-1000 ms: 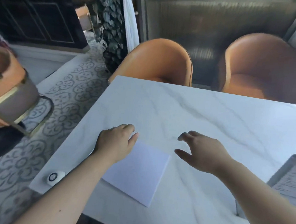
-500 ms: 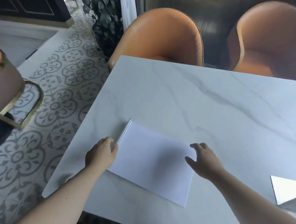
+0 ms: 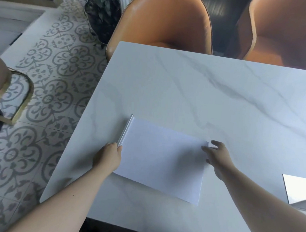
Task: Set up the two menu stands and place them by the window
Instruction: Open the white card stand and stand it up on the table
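Head view: since a moment ago my left hand [image 3: 107, 158] pinches the flat menu stand [image 3: 161, 160] at its base; my right hand [image 3: 216, 156], fingers spread, touches its opposite corner, so lifting looks next.

Restaurant or cafe dining area: white marble-look desk [image 3: 187, 85], orange leather tub chairs [image 3: 166, 20], grey floral-patterned floor tiles [image 3: 47, 83], potted green plant [image 3: 101, 9].

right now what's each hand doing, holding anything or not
Left hand: fingers closed on the near left edge of the flat white menu stand.
Right hand: open, fingertips at the stand's far right corner, not gripping.
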